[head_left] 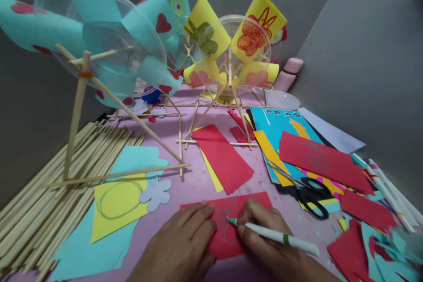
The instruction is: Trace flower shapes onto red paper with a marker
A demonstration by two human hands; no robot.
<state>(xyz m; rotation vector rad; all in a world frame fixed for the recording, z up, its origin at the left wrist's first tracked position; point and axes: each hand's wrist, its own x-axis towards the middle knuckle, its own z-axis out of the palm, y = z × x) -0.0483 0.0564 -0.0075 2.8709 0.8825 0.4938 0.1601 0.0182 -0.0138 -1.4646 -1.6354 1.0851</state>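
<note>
A red paper sheet [228,220] lies on the pink mat [194,180] at the near edge, with a faint drawn outline on it. My left hand [180,246] lies flat on the sheet's left part, fingers stretched out. My right hand [264,238] is closed around a white marker pen [280,238] whose green tip touches the red sheet between the two hands.
Black-handled scissors [307,191] rest on a stack of coloured paper [287,141] to the right. Several bamboo sticks [49,189] lie at the left. Two paper-and-plastic wheels on stick frames stand behind, one teal [95,39], one yellow [231,48]. More markers [386,185] and paper scraps [363,246] sit at the right.
</note>
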